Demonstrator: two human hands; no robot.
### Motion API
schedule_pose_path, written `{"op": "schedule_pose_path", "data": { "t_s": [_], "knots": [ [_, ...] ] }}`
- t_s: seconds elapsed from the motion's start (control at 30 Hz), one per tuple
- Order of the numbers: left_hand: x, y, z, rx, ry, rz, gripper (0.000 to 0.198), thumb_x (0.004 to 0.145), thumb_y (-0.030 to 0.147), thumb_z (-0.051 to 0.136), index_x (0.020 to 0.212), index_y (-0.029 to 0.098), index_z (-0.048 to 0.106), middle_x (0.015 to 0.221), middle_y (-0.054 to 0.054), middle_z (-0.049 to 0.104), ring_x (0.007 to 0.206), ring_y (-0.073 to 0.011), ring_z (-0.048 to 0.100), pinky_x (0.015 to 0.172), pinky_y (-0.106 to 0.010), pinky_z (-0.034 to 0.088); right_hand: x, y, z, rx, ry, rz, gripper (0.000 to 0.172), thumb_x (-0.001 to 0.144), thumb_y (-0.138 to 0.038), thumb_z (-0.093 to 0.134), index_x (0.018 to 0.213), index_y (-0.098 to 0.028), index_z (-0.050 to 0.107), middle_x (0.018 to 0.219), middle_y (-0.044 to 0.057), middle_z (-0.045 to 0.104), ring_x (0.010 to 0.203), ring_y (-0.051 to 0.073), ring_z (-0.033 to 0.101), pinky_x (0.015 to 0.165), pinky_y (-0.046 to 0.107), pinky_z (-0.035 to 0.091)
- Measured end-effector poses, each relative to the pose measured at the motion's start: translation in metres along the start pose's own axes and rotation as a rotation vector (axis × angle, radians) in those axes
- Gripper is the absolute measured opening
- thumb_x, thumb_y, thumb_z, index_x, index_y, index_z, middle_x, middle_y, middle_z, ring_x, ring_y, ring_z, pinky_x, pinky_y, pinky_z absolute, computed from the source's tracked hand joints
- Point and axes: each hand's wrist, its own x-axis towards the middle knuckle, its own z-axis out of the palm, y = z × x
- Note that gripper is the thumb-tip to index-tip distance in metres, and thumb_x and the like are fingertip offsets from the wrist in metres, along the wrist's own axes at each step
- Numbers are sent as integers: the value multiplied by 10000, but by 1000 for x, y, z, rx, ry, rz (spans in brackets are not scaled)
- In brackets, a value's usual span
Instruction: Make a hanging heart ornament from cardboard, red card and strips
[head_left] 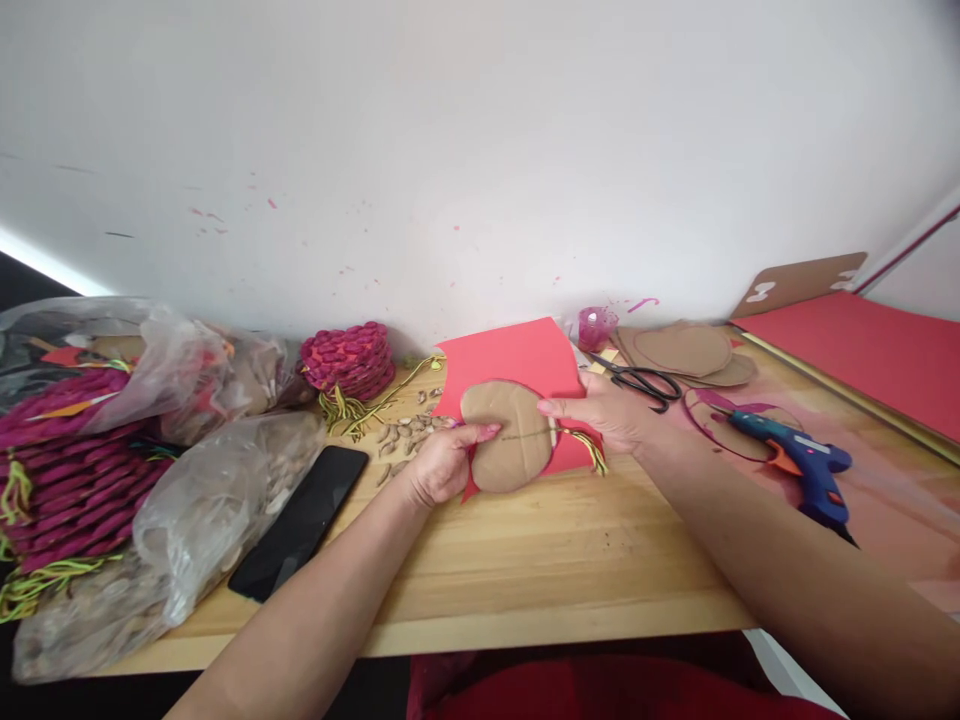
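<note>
While a rounded brown cardboard piece (510, 462) is held against a red paper sheet (510, 355) over the pale wooden table (555, 560), the left hand (446, 462) grips the cardboard's left side, the right hand (606, 410) its upper right edge, near black scissors (640, 379).

Over the table (525, 590), a cardboard oval (501, 465) sits between the left hand (444, 468) and the right hand (611, 412), before a paper sheet (502, 355). To the left lie scattered shells (405, 434), a tasselled stack (349, 358) behind them; farther left, a phone (304, 520), then a plastic bag (210, 500). To the right lie scissors (637, 378), cardboard cutouts (684, 346) just behind, and, farther right, a glue gun (814, 455).
</note>
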Motion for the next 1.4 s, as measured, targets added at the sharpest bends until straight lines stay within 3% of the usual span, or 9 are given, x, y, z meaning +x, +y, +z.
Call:
{"op": "schedule_pose_path", "data": {
  "t_s": [0.3,0.53,0.67,0.8,1.03,1.13,1.23,1.33,1.4],
  "knots": [
    [-3,6,-4,81,-232,212,541,564,448,975,967,168,748,1001,-117,788,1121,-327,701,1014,-401,519,3,3,0,74,50,-91,474,628,-253,939,1065,-193,769,1075,100,800,935,291,759,881,483,609],
    [8,10,-7,-30,-42,304,577,581,389,980,1061,222,708,1022,-23,766,913,-170,715,812,-273,570,6,-11,-10,126,159,-161,521,586,-245,954,1065,-187,756,1081,102,803,977,304,758,912,491,600],
    [14,12,-11,-97,85,377,383,624,339,962,824,179,676,837,25,714,736,-99,671,741,-234,584,9,-18,-15,179,291,-247,506,558,-272,962,1012,-181,756,1073,92,806,1017,313,750,934,485,586],
    [14,10,-13,-63,48,359,386,643,395,952,768,152,678,749,19,670,657,-81,624,664,-201,569,9,-23,-13,253,345,-305,521,540,-283,965,1006,-191,752,1099,94,802,1053,332,741,943,496,585],
    [11,8,-8,68,11,324,380,598,390,972,784,141,754,825,-38,733,664,-82,627,672,-190,553,11,-20,-12,231,383,-359,452,582,-321,951,968,-207,744,1118,97,798,1075,340,739,958,513,583],
    [8,6,-5,192,46,316,384,583,423,969,715,132,755,740,-49,725,611,-83,601,597,-175,499,12,-16,-11,243,352,-377,475,628,-325,933,1049,-223,738,1173,91,785,1083,335,737,948,511,589],
    [5,5,-2,318,62,339,439,654,501,914,569,134,688,592,-31,656,517,-69,525,508,-172,425,11,-12,-6,258,312,-395,532,673,-313,910,1163,-245,713,1241,83,761,1133,326,718,947,506,591],
    [3,3,1,321,15,334,366,598,420,959,798,170,781,777,-30,724,622,-98,594,557,-194,494,11,-8,0,311,304,-372,533,672,-300,910,1163,-258,709,1253,68,757,1148,315,712,955,502,591],
    [1,2,3,304,-12,310,466,554,363,984,941,195,790,927,-41,746,734,-134,650,618,-229,555,11,-4,3,337,294,-335,485,669,-307,910,1112,-258,718,1216,63,772,1120,317,724,938,508,597]
  ]
}}
